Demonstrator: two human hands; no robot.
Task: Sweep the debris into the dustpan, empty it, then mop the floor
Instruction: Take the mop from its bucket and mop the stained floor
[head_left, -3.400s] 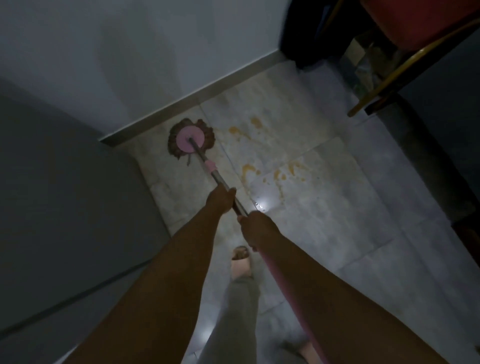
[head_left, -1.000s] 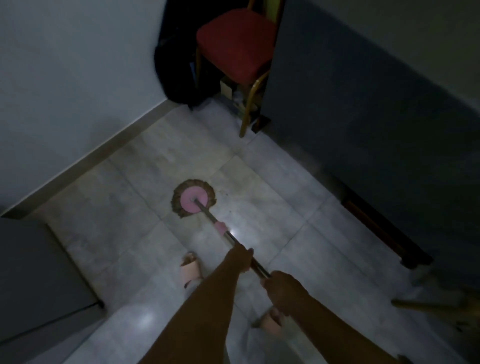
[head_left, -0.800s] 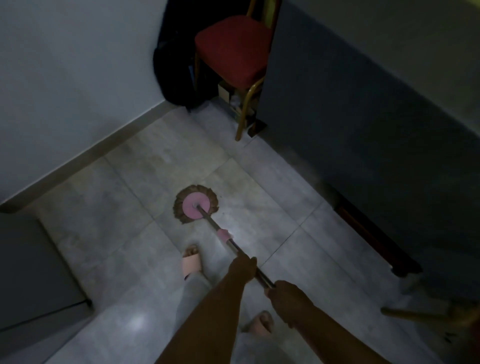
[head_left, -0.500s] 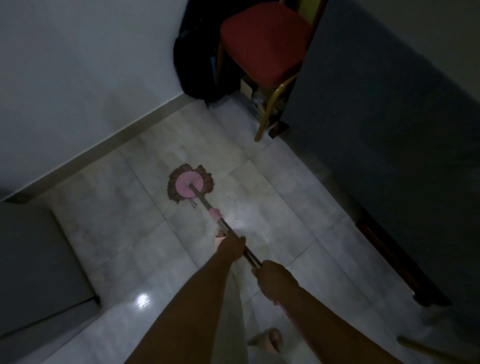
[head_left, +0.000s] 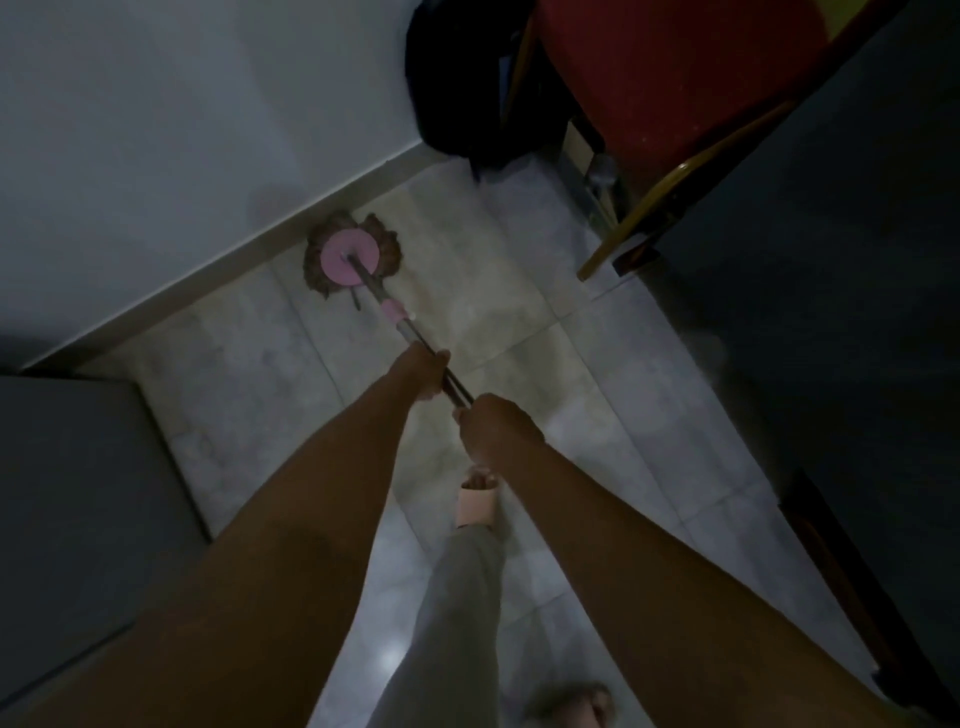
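Dim room, pale marble-tiled floor (head_left: 524, 322), light wall with a grey skirting board (head_left: 208, 283) running up and to the right. Grey cabinet (head_left: 78, 493) low on the left, well left of both hands.

Mop head (head_left: 349, 257), pink disc with brown fringe, now sits far ahead of the left hand, its fringe touching or just short of the skirting; half a second ago it lay out on open tile, well clear of the wall. Stroke has been pushed outward to the floor's edge.

Mop handle (head_left: 402, 325) runs back from the disc, through a pink collar, into the hands. Left hand (head_left: 423, 371) is closed round the shaft, forward. Right hand (head_left: 496, 431) is closed round it too, just behind and right of the left, a short bare stretch of shaft between them. Both arms are more extended than before.

Below the right hand, a foot in a pale slipper (head_left: 478, 499) has stepped forward. Ahead and right of the right hand: red chair (head_left: 675, 93) with a yellow frame, a dark bag beside it, then a dark panel (head_left: 831, 312).

No dustpan or debris in view. Judgement: sweeping is likely finished and mopping is well under way; the wall-side strip is being covered, and a pull-back stroke probably comes next. Tiles near the handle look slightly yellowish; too dark to tell stain from wet sheen.
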